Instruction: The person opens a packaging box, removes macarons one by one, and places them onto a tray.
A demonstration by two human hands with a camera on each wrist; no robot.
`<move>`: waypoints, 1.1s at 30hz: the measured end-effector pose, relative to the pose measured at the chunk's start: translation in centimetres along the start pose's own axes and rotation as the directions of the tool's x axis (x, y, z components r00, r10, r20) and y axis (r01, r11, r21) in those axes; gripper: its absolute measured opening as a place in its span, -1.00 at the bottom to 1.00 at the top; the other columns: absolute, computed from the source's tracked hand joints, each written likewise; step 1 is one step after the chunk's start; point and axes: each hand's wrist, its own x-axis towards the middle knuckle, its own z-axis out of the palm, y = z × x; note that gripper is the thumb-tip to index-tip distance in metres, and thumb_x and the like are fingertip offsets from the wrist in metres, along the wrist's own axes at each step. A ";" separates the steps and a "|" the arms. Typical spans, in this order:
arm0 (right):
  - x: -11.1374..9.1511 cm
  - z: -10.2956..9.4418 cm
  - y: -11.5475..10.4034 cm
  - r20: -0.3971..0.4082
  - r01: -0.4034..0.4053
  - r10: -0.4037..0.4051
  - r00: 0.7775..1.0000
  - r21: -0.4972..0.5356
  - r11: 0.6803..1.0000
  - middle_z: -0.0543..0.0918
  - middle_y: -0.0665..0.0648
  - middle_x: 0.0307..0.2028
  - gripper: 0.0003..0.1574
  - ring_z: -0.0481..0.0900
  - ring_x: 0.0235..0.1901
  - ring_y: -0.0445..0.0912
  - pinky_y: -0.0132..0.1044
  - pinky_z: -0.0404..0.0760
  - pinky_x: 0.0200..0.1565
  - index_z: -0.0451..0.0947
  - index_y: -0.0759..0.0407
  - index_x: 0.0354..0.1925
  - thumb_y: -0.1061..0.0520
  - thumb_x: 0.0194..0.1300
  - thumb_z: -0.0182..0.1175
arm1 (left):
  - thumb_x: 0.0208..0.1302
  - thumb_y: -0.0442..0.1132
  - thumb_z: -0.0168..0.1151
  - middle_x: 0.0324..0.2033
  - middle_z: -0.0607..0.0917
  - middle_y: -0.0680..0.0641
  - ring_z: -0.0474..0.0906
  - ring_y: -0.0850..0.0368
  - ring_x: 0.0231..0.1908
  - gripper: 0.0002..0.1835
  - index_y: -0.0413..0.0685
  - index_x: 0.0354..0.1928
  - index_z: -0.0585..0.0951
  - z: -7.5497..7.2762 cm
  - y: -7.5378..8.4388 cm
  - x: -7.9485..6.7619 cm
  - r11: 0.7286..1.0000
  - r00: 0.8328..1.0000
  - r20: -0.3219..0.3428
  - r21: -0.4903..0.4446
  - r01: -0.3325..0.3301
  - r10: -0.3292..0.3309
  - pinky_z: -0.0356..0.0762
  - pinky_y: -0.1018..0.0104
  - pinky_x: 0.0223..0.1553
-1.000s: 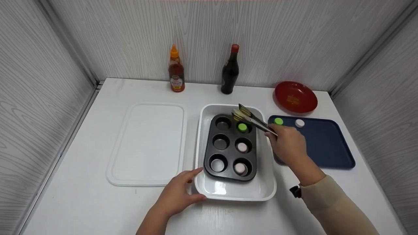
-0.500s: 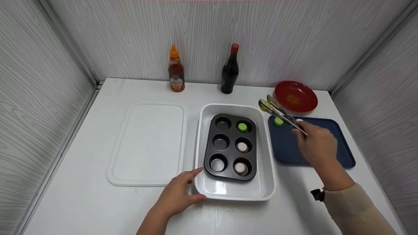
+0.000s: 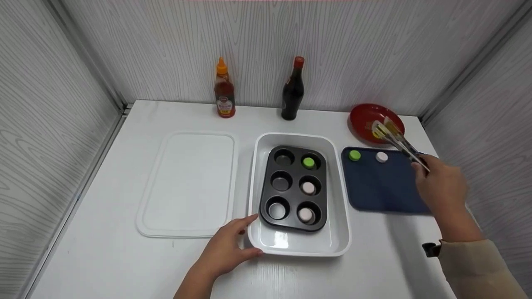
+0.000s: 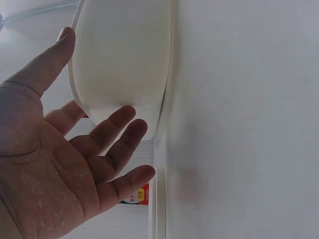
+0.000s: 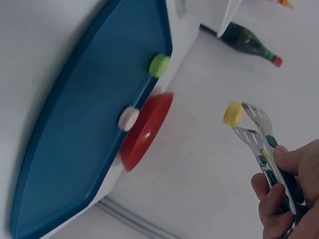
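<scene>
My right hand [image 3: 442, 182] holds metal tongs [image 3: 405, 146] with dark handle parts above the blue tray [image 3: 374, 187]. The tips of the tongs pinch a yellow macaron [image 5: 233, 114], which in the head view overlaps the red plate [image 3: 361, 126]. On the tray's far edge lie a green macaron [image 3: 354, 155] and a pale pink macaron [image 3: 381, 157]. A dark muffin tin [image 3: 294, 199] sits inside the white basin [image 3: 341, 178], one green and two pale pink macarons in its right column. With fingers spread, my left hand [image 3: 224, 245] rests at the basin's near left corner.
Left of the basin lies a flat white lid-like board [image 3: 189, 182]. An orange-capped sauce bottle [image 3: 225, 95] and a dark bottle [image 3: 293, 93] with a red cap stand along the back. Wood-grain panels [image 3: 166, 45] enclose the table.
My right hand has carried the tongs and yellow macaron rightward, from over the muffin tin to above the tray's right side. The left hand and basin stay in place.
</scene>
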 end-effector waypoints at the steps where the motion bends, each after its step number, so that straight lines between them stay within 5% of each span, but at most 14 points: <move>1: 0.0 -0.1 0.5 0.000 -0.015 0.015 1.000 -0.004 1.000 0.68 0.49 -0.34 -0.70 0.58 -0.49 0.48 0.34 0.39 -0.53 0.63 0.31 0.06 0.11 0.54 0.28 | 0.05 0.03 0.70 0.31 0.63 -0.06 0.63 -0.11 0.17 -0.06 0.14 0.51 0.50 0.0 0.0 0.0 1.000 1.000 -0.002 0.000 -0.001 0.001 0.51 -0.20 0.25; 8: 0.5 -0.8 3.5 0.039 -0.153 0.155 0.987 -0.054 0.987 0.68 0.57 -0.16 -0.59 0.59 -0.22 0.57 0.41 0.44 -0.33 0.63 0.32 0.16 0.04 0.58 0.22 | 0.00 -0.07 0.73 0.28 0.62 -0.02 0.63 -0.08 0.17 -0.16 0.04 0.38 0.61 0.1 -0.4 0.2 0.998 0.997 -0.062 -0.026 -0.053 0.051 0.57 -0.10 0.23; 16: 0.3 -0.7 5.9 0.100 -0.244 0.253 0.962 -0.088 0.966 0.60 0.64 0.06 -0.49 0.56 -0.06 0.60 0.47 0.49 -0.19 0.54 0.41 0.29 0.04 0.62 0.13 | -0.06 -0.13 0.76 0.15 0.67 0.07 0.62 -0.08 0.11 -0.26 0.07 0.25 0.68 0.0 -0.4 0.3 0.999 0.996 -0.091 -0.041 -0.019 0.015 0.61 -0.10 0.15; 33: -0.1 1.2 9.5 0.219 -0.306 0.327 0.919 -0.126 0.944 0.60 0.65 -0.09 -0.51 0.58 -0.16 0.56 0.36 0.52 -0.31 0.55 0.52 0.11 0.06 0.66 0.02 | -0.09 -0.14 0.77 0.05 0.74 -0.01 0.62 -0.04 0.07 -0.26 -0.09 0.22 0.72 -0.2 -0.3 0.6 0.998 0.993 -0.102 -0.032 -0.058 0.054 0.60 -0.12 0.15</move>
